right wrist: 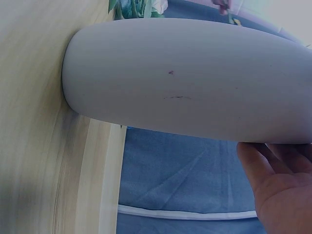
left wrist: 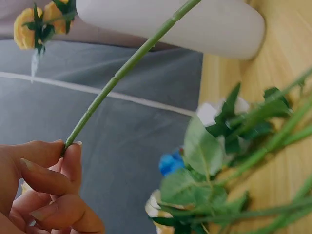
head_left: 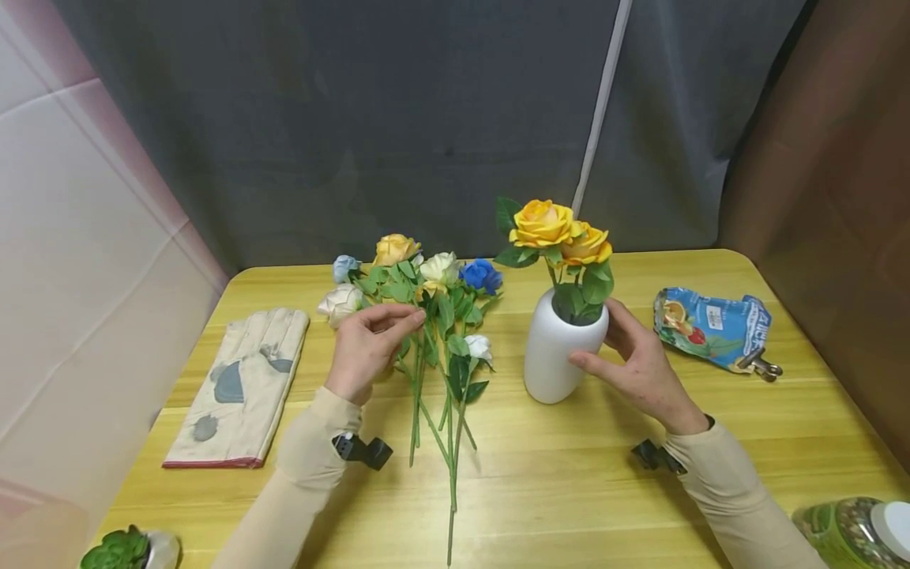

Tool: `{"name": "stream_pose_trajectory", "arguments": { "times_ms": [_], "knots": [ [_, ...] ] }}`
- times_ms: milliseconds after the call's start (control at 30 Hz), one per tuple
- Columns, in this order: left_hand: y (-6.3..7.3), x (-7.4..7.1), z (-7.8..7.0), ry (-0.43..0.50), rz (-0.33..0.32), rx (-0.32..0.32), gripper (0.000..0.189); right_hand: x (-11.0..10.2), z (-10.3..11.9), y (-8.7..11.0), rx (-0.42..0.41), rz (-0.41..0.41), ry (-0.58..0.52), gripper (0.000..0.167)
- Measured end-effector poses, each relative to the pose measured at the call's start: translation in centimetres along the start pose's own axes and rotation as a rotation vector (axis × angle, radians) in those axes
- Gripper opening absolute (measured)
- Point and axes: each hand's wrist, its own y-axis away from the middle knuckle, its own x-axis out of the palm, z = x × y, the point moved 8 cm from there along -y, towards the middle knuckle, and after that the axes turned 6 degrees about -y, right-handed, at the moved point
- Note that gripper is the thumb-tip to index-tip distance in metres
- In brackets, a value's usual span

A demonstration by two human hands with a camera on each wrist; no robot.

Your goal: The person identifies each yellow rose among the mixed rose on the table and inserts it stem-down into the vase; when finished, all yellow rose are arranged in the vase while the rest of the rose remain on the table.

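Observation:
My left hand (head_left: 373, 348) pinches a thin green flower stem (left wrist: 131, 63) between thumb and fingertips, above a bunch of artificial flowers; I cannot tell which bloom it belongs to. The bunch has yellow, white and blue heads, with a blue rose (head_left: 481, 276) at its right and a small white rose (head_left: 479, 347) lower down. To the right, a white vase (head_left: 558, 356) stands upright on the table, holding two yellow roses (head_left: 543, 224). My right hand (head_left: 643, 371) grips the vase's right side, thumb in front and fingers behind; the right wrist view shows fingers touching its wall.
Folded cream work gloves (head_left: 238, 387) lie at the left on the wooden table (head_left: 569, 490). A blue snack bag (head_left: 713, 325) with a metal clip lies at the right. A small potted succulent (head_left: 117, 551) and a jar (head_left: 849, 533) stand at the near corners.

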Motion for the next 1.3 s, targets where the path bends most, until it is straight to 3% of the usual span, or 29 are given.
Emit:
{"name": "stream_pose_trajectory", "arguments": {
  "times_ms": [300,500,800,1100,1300],
  "knots": [
    [0.4,1.0,-3.8,0.143,-0.058,0.141,0.023,0.0,0.0,0.0,0.0,-0.001,-0.002,0.075],
    [0.3,1.0,-6.2,0.307,-0.158,0.248,0.007,0.0,0.0,0.0,-0.011,-0.001,-0.01,0.075],
    [0.5,0.9,-9.3,0.534,-0.292,0.45,0.016,0.1,0.0,-0.1,-0.018,0.004,-0.015,0.074],
    [0.6,0.6,-10.1,0.67,-0.377,0.514,0.003,0.1,0.0,-0.1,-0.013,0.008,-0.001,0.075],
    [0.4,1.0,-10.5,0.642,-0.389,0.512,0.003,0.0,0.0,-0.1,0.002,0.005,0.002,0.074]
  ]
}}
